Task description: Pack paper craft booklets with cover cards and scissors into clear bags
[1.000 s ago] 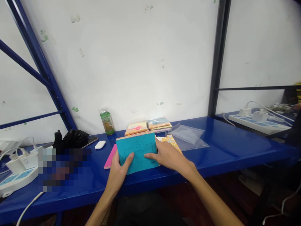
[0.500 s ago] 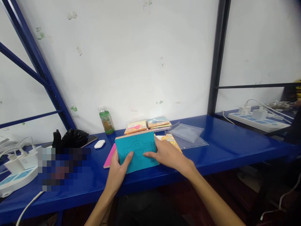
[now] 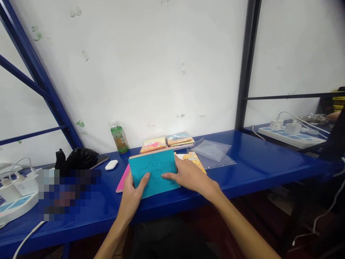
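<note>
A stack of coloured craft paper sheets (image 3: 155, 163) is held up, tilted, over the front of the table. Its teal front sheet bears a printed camera outline, and edges of other sheets show along the top. My left hand (image 3: 133, 190) grips the left side, thumb on the front. On the right side, my right hand (image 3: 190, 174) does the same, its thumb near the lens circle. The fingers behind the stack are hidden. Partly covered by the stack, a pink pad (image 3: 122, 181) lies to the left and an orange patterned card (image 3: 198, 163) to the right.
Clear plastic sleeves (image 3: 212, 151) lie right of the card. Two craft packets (image 3: 153, 144) rest by the wall, near a green-labelled bottle (image 3: 119, 137). Leftward are a white earbud case (image 3: 111, 165), a phone (image 3: 100, 161), a black bag (image 3: 81, 158) and a power strip (image 3: 20, 207).
The whole view has shifted slightly. Both hands keep the same hold on the paper stack, and nothing has been let go or picked up.
</note>
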Demonstrator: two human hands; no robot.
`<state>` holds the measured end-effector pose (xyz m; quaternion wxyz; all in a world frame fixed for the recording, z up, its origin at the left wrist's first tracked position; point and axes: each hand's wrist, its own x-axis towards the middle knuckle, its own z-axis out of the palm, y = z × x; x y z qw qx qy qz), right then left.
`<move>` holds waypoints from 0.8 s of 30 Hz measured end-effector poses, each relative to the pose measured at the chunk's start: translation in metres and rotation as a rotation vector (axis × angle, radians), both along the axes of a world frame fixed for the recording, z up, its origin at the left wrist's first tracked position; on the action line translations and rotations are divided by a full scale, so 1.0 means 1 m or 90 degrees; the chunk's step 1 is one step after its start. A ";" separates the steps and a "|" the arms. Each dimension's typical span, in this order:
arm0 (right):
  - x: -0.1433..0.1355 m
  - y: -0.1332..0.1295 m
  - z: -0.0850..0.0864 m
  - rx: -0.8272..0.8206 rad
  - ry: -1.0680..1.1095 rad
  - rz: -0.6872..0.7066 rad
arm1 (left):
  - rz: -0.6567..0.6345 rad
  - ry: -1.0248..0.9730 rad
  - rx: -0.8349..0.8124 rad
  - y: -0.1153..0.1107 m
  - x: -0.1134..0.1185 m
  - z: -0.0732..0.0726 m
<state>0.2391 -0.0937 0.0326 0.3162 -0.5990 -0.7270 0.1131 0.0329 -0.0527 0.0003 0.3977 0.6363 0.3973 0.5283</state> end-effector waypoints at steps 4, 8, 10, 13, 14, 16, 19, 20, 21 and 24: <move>0.000 0.000 0.001 -0.004 0.000 -0.006 | 0.002 0.003 0.000 0.001 0.000 0.000; 0.000 0.000 0.001 -0.009 0.003 -0.006 | 0.000 0.005 -0.005 0.003 -0.001 -0.002; 0.000 0.000 0.001 -0.009 0.004 -0.006 | 0.001 0.006 -0.005 0.003 -0.001 -0.002; 0.000 -0.001 0.001 -0.007 0.005 -0.006 | -0.003 0.010 -0.004 0.003 -0.001 -0.002; 0.000 0.000 0.001 -0.007 0.006 -0.007 | -0.004 0.011 -0.004 0.003 -0.001 -0.002; 0.000 0.000 0.001 -0.007 0.007 -0.007 | -0.003 0.015 -0.001 0.003 -0.001 -0.002; 0.000 0.000 0.001 -0.007 0.009 -0.008 | -0.002 0.016 0.001 0.002 -0.001 -0.001; 0.000 0.000 0.001 -0.006 0.010 -0.008 | -0.001 0.014 0.001 0.002 -0.001 -0.001; 0.000 0.000 0.001 -0.005 0.010 -0.008 | 0.000 0.012 0.000 0.002 -0.001 -0.001; 0.000 0.000 0.001 0.000 0.010 -0.008 | 0.001 0.005 -0.004 0.002 0.000 0.000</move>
